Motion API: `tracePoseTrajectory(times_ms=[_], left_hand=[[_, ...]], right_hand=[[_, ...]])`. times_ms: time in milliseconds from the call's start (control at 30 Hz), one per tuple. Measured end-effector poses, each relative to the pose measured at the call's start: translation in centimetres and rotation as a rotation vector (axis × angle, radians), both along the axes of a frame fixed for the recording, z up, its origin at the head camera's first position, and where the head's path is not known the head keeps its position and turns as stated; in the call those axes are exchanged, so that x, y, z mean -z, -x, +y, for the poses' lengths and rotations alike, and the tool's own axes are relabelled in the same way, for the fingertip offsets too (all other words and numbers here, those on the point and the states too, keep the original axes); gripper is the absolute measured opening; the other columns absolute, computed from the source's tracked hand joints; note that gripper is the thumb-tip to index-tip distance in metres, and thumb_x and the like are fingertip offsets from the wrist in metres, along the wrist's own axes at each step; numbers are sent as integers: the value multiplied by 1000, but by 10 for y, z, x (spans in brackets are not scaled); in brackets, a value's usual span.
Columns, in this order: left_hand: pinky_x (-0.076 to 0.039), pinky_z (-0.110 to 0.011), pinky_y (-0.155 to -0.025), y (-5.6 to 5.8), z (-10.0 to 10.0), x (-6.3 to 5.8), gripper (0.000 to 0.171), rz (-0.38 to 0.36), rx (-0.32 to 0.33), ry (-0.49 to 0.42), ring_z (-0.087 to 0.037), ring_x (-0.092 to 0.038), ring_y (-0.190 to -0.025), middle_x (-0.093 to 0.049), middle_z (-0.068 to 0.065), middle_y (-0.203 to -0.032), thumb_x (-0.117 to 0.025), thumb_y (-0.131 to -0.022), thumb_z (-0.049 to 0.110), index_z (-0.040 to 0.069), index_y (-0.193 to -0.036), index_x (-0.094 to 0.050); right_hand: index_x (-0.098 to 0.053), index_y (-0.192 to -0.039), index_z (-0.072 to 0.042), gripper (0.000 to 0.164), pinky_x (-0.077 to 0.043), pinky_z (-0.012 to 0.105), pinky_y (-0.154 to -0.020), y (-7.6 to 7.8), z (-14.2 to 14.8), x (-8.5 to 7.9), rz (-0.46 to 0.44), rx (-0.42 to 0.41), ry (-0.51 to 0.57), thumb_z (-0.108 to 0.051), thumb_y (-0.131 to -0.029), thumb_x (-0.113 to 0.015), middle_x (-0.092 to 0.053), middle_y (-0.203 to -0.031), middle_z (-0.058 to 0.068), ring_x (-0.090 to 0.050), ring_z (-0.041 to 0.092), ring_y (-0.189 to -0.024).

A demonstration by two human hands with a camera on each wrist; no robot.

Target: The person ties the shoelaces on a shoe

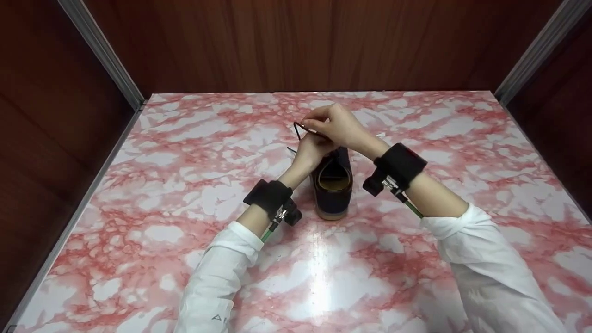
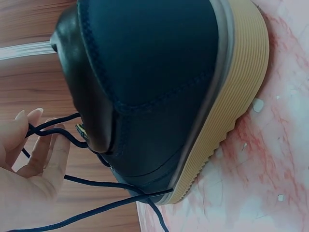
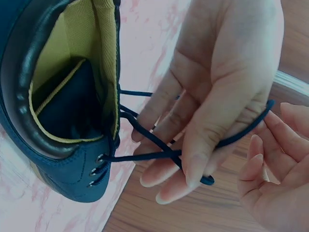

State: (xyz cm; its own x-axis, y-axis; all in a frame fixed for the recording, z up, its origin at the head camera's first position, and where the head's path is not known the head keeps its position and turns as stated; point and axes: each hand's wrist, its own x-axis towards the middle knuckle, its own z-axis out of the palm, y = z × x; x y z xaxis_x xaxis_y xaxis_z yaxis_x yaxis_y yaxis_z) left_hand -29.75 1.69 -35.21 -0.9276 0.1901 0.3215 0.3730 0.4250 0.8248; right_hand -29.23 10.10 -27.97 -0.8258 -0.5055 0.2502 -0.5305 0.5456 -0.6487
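Note:
A dark blue shoe (image 1: 333, 203) with a tan sole stands on the table, its heel toward me. Dark blue shoelaces (image 3: 140, 157) come from its eyelets and cross in front of the opening. Over the front of the shoe, my left hand (image 1: 312, 150) pinches the laces where they cross, thumb (image 3: 195, 166) against fingers. Just above and beyond it, my right hand (image 1: 340, 127) pinches a shoelace between thumb and forefinger, and a bend of lace (image 1: 296, 131) sticks out to the left. Yellow lining (image 3: 77, 29) shows inside the shoe.
The table (image 1: 152, 259) has a red and white marbled top. Dark wood panels (image 1: 296, 46) stand at its back and sides, with metal posts (image 1: 106, 55) at the corners. Both wrists wear black straps (image 1: 402, 162) with small cameras and green cables.

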Motion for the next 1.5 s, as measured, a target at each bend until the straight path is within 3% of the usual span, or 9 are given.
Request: tracePoseTrajectory(times_ms=[133,300,500,700,933,1167,1333,1500], left_hand=[[-32,-16,-49,-2,-1,0,21,-39,-14,-12,-3,-42,-49,-50,2,-49,-57,-61,25,6,-53,-59],[-32,-15,-52,-3,0,0,21,-75,10,-71,-4,-45,-53,-52,4,-54,-57,-59,32,11,-62,-60],[-34,-16,-48,-3,1,1,21,-122,9,-94,-6,-46,-48,-53,5,-58,-58,-58,31,13,-68,-60],[-35,-18,-47,-3,1,1,18,-111,33,-135,-6,-45,-48,-53,5,-60,-58,-59,27,12,-70,-59],[-36,-25,-46,-2,1,3,18,-117,22,-142,-7,-45,-48,-52,5,-57,-58,-58,29,13,-68,-59],[-36,-17,-47,-2,1,2,21,-130,16,-157,-6,-47,-50,-54,4,-62,-58,-58,27,11,-71,-59],[-35,-18,-47,-1,1,3,21,-142,16,-161,-9,-47,-50,-54,2,-61,-58,-59,27,10,-73,-60],[-35,-18,-47,0,0,3,21,-151,24,-188,-12,-48,-51,-53,0,-58,-58,-59,27,10,-71,-60]], right_hand=[[-57,-80,-16,25,-31,23,-57,5,4,1,18,0,-12,-35,-69,-44,-51,-71,-6,-42,6,-64],[-56,-77,-14,23,-30,23,-53,9,14,0,42,71,-58,-33,-69,-45,-50,-69,-4,-40,8,-60],[-56,-75,-13,25,-33,23,-53,14,28,3,-26,152,-170,-35,-68,-46,-51,-70,-3,-44,9,-61],[-57,-69,-11,28,-32,25,-48,16,34,6,-124,222,-264,-37,-65,-49,-52,-66,1,-42,12,-57],[-57,-60,-16,29,-27,24,-39,15,34,8,-131,265,-337,-43,-61,-49,-50,-57,-1,-35,11,-46],[-58,-62,-14,16,-29,24,-43,17,31,9,-171,311,-242,-29,-63,-53,-52,-63,-2,-38,10,-52],[-58,-66,-6,17,-28,21,-45,19,31,10,-261,322,-28,-22,-63,-54,-53,-64,2,-37,9,-53],[-60,-67,-10,28,-25,39,-42,128,68,103,-327,291,137,-36,-55,-58,-52,-66,0,-37,10,-53]])
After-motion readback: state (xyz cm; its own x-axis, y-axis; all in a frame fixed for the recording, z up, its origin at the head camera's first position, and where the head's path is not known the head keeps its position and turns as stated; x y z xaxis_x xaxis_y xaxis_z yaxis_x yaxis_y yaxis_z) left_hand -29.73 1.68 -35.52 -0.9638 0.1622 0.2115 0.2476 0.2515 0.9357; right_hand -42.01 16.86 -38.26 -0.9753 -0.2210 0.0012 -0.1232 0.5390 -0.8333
